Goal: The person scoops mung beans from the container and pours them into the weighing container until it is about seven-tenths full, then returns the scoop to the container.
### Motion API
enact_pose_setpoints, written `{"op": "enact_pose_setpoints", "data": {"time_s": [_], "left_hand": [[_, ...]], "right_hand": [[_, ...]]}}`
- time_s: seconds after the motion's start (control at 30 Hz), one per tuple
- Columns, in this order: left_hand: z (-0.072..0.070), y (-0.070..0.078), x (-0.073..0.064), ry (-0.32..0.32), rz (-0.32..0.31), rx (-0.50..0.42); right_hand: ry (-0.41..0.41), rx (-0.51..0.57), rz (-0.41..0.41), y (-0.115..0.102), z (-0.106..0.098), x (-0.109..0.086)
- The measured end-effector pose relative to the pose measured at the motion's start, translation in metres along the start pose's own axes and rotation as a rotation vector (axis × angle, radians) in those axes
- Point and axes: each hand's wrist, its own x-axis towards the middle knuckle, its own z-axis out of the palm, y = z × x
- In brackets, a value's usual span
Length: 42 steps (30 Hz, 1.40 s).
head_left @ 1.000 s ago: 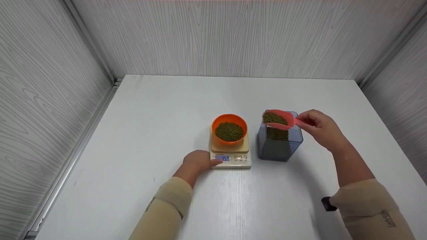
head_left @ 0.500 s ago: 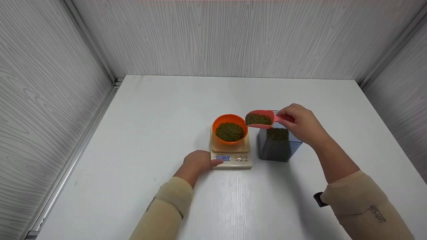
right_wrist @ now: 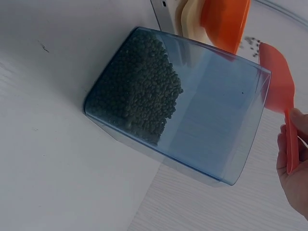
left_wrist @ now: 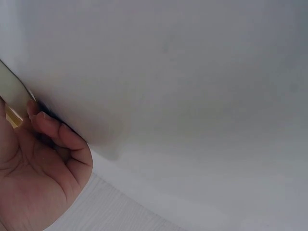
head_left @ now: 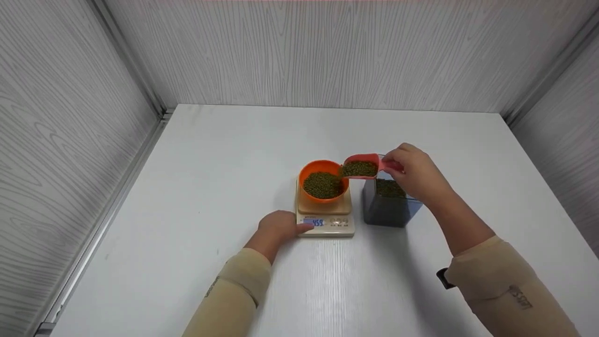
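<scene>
My right hand [head_left: 416, 171] grips the handle of a red scoop [head_left: 377, 163] heaped with small green mung beans [head_left: 359, 168]. The scoop's lip is over the right rim of an orange bowl [head_left: 306, 172], and beans fall from it, seen in mid-air in the right wrist view. More beans lie in the bowl, which sits on a kitchen scale [head_left: 334, 230]; its display appears to read 459. My left hand [head_left: 280, 225] holds the scale's left front corner, thumb on top beside the display. In the left wrist view, that hand's fingers [left_wrist: 72, 139] are curled at the scale's edge.
A bluish clear plastic container [right_wrist: 216, 110], partly filled with beans, stands just right of the scale, beneath the right hand. The white table [head_left: 224, 164] is bounded by grey wood-grain panels [head_left: 304, 56] at the back and sides.
My right hand has carried the full scoop leftward from above the container to the bowl's rim, and beans have begun to fall. My left hand stays on the scale.
</scene>
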Motion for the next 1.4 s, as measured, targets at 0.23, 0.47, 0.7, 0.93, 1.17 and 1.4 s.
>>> {"op": "enact_pose_setpoints", "data": {"time_s": [0.23,0.47,0.7,0.93,1.17,1.4], "left_hand": [[0.000,0.000,-0.001,0.012,0.019,0.012],[0.000,0.001,-0.003,0.019,0.034,0.011],[0.000,0.000,-0.002,0.021,0.035,0.002],[0.000,0.000,-0.001,0.018,0.026,-0.014],[0.001,0.000,-0.001,0.007,0.007,-0.023],[0.000,0.002,-0.002,0.021,0.012,0.005]], "right_hand": [[0.018,-0.041,-0.030,0.000,0.005,0.002],[0.103,-0.107,-0.147,-0.004,0.011,0.002],[0.159,-0.146,-0.163,-0.013,0.014,0.006],[0.141,-0.166,-0.134,-0.022,0.018,0.012],[0.171,-0.144,-0.219,-0.028,0.023,0.014],[0.187,-0.134,-0.307,-0.030,0.028,0.011]]}}
